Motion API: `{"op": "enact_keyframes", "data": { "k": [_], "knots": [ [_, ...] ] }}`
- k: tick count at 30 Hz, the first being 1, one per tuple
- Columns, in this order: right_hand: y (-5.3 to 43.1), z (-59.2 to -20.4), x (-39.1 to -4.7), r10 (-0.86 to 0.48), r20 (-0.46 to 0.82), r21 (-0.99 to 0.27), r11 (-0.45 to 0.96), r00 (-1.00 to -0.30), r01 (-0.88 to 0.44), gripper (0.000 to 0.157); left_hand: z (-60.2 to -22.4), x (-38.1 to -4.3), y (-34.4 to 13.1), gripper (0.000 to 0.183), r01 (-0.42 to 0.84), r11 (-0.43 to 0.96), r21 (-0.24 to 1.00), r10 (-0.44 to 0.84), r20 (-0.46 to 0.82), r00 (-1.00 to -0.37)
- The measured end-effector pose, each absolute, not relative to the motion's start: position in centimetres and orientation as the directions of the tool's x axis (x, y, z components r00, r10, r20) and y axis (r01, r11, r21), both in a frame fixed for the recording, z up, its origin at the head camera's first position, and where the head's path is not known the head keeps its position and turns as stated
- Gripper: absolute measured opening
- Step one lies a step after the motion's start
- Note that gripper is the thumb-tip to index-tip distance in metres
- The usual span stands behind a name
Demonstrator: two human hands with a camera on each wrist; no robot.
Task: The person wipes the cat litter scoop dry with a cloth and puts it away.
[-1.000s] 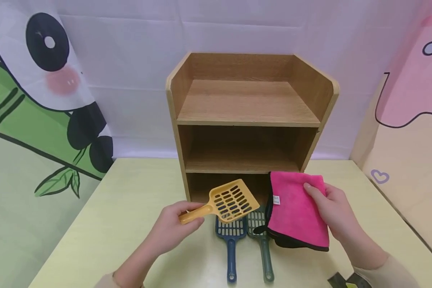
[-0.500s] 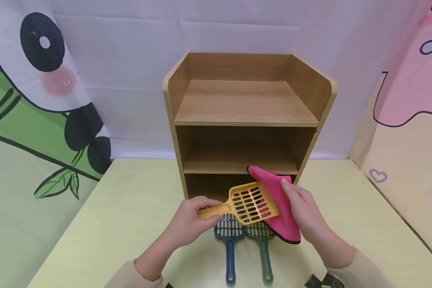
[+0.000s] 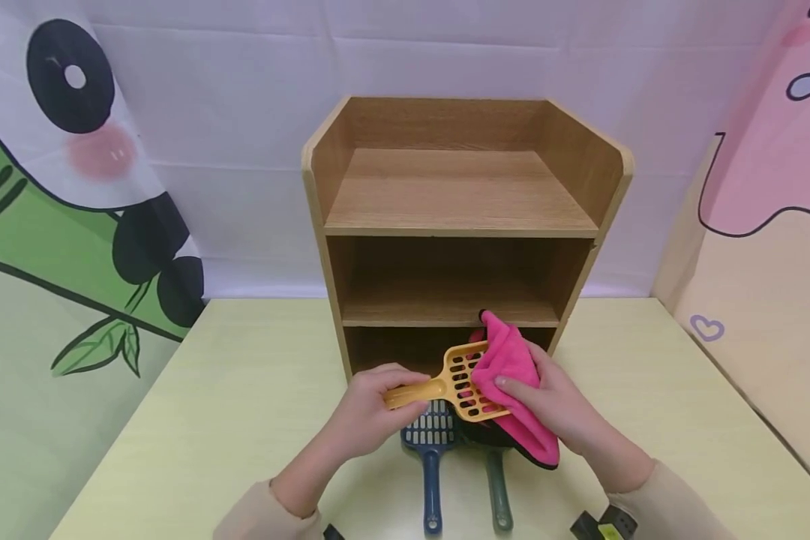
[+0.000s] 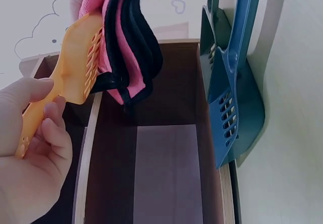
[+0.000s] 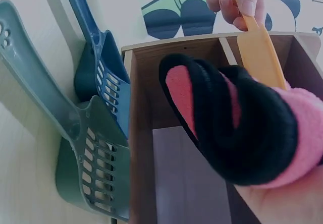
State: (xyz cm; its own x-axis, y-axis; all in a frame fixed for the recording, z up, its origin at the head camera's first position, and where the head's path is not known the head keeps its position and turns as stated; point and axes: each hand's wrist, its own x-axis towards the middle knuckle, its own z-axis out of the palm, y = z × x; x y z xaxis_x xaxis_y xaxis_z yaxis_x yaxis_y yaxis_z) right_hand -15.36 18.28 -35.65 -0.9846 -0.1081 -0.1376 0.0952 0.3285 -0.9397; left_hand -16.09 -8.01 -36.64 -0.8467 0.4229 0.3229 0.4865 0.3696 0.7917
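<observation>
My left hand (image 3: 378, 409) grips the handle of a yellow slotted litter scoop (image 3: 455, 382), held up in front of the shelf's lowest opening. My right hand (image 3: 560, 397) holds a pink cloth with black edging (image 3: 509, 360) folded over the far end of the scoop's head, thumb on top. In the left wrist view the folded cloth (image 4: 128, 42) hangs against the slotted side of the scoop (image 4: 75, 57). Below the hands lie a blue litter scoop (image 3: 432, 465) and a green litter scoop (image 3: 498, 487), handles toward me. The cloth hides most of the green one's head.
A wooden shelf unit (image 3: 459, 229) with several levels stands behind the hands on the pale table (image 3: 263, 352). A white cloth backdrop (image 3: 243, 112) hangs behind it, with printed cartoon panels at both sides.
My right hand has brought the cloth leftward onto the yellow scoop and wrapped it over the head's end. My left hand has moved the scoop to the right.
</observation>
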Motion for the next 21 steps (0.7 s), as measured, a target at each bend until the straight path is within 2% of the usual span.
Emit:
{"op": "enact_keyframes", "data": {
  "k": [6, 10, 16, 21],
  "knots": [
    [18.0, -36.7, -15.9, 0.005, -0.141, -0.951, 0.278, -0.990, 0.137, 0.050, -37.3, -17.5, -7.5, 0.030, 0.601, 0.381, 0.703, 0.450, 0.427, -0.785],
    [17.7, -37.3, -16.0, 0.079, -0.134, -0.957, 0.248, -0.988, 0.150, 0.042, -37.6, -18.2, -7.3, 0.033, 0.622, 0.395, 0.677, 0.449, 0.448, -0.773],
    [17.7, -37.7, -16.1, 0.176, -0.182, -0.962, 0.170, -0.968, 0.212, 0.045, -38.2, -18.9, -6.9, 0.032, 0.627, 0.381, 0.679, 0.454, 0.454, -0.767],
    [18.2, -38.2, -16.0, 0.107, -0.216, -0.971, 0.084, -0.971, 0.225, 0.052, -38.5, -19.1, -6.9, 0.027, 0.592, 0.410, 0.694, 0.429, 0.426, -0.797]
  ]
}}
